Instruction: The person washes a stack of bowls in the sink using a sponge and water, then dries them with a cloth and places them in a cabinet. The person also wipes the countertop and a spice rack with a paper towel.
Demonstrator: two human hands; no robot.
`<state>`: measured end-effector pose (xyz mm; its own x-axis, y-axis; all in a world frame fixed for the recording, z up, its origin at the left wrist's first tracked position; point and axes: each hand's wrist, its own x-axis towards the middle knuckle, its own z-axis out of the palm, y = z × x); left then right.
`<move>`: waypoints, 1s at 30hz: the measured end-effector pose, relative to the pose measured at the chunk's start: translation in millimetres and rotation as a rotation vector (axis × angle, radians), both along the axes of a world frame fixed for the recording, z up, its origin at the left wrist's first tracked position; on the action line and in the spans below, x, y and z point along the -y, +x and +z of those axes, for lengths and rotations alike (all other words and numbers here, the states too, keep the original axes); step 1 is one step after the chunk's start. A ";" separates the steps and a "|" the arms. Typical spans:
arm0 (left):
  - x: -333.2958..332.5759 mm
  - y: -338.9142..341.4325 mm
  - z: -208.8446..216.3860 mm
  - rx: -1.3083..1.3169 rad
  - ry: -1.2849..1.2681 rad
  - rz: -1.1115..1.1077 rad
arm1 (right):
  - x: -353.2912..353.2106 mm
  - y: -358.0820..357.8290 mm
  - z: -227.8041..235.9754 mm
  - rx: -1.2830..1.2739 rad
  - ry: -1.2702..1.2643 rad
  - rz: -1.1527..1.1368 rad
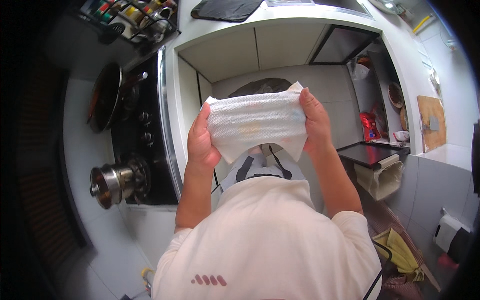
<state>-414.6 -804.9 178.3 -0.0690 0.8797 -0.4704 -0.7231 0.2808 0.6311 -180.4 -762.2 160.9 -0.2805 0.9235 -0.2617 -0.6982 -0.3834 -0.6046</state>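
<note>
A white textured cloth, perhaps a kitchen towel, is stretched between my two hands in front of my body. Faint yellow and reddish marks show on its surface. My left hand grips the left edge, thumb up along the corner. On the other side my right hand pinches the right edge near its top corner. The lower edge sags in an arch, with my grey trousers partly visible beneath. Fingers behind the cloth are hidden.
To the left, a black gas stove carries a wok and a steel pot. Spice bottles stand in a rack at the far left. An open cabinet door and a waste bin are on the right. A dark bag lies beyond the cloth.
</note>
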 end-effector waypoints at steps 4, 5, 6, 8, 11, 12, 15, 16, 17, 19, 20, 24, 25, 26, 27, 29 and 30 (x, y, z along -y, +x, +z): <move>-38.7 -4.6 -5.5 0.058 -0.013 -0.055 | -18.7 -2.4 7.0 0.055 -0.031 -0.095; -47.8 -2.4 -4.1 0.065 -0.025 -0.055 | -23.6 -0.2 7.1 0.086 -0.034 -0.109; -54.0 0.7 -4.4 0.082 -0.023 -0.056 | -26.9 2.7 4.3 0.078 -0.046 -0.118; -70.5 4.0 -4.5 0.114 -0.016 -0.083 | -40.4 8.0 -0.8 0.051 -0.050 -0.133; -99.2 8.2 -14.1 0.143 0.020 -0.129 | -65.4 15.7 -3.0 0.013 -0.028 -0.138; -109.8 11.3 -17.7 0.150 0.036 -0.143 | -75.4 20.9 -5.0 0.042 -0.027 -0.149; -140.1 32.1 -16.2 0.077 0.053 -0.187 | -107.7 41.5 -15.9 0.092 -0.014 -0.147; -151.0 41.2 -12.4 0.051 0.083 -0.226 | -120.4 49.7 -18.7 0.084 -0.002 -0.146; -161.9 51.5 -8.6 0.045 0.086 -0.214 | -133.6 57.0 -20.3 0.075 0.009 -0.145; -183.9 73.2 -3.0 0.036 0.087 -0.196 | -159.5 71.5 -21.4 0.032 0.006 -0.131; -195.9 83.0 -0.4 -0.001 0.101 -0.184 | -171.6 79.9 -21.9 0.012 0.002 -0.126; -239.3 113.3 -1.7 -0.118 0.177 -0.181 | -217.8 117.4 -13.0 -0.016 -0.056 -0.102; -249.0 119.3 -4.8 -0.136 0.205 -0.193 | -228.5 126.6 -12.1 -0.013 -0.049 -0.113; -257.2 125.4 -6.6 -0.166 0.225 -0.200 | -238.6 135.3 -12.0 -0.011 -0.041 -0.125; -264.9 130.8 -8.1 -0.197 0.244 -0.207 | -248.4 143.7 -13.8 -0.012 -0.023 -0.122; -276.6 141.3 -8.8 -0.245 0.256 -0.207 | -261.8 157.8 -22.0 -0.007 0.003 -0.118; -283.1 147.3 -6.6 -0.265 0.253 -0.200 | -267.7 163.5 -23.2 0.003 0.013 -0.114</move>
<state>-267.3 -521.8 171.8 0.0255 0.9736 -0.2267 -0.4730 0.2116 0.8553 -16.8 -494.6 137.6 -0.1725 0.9527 -0.2502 -0.7353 -0.2935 -0.6109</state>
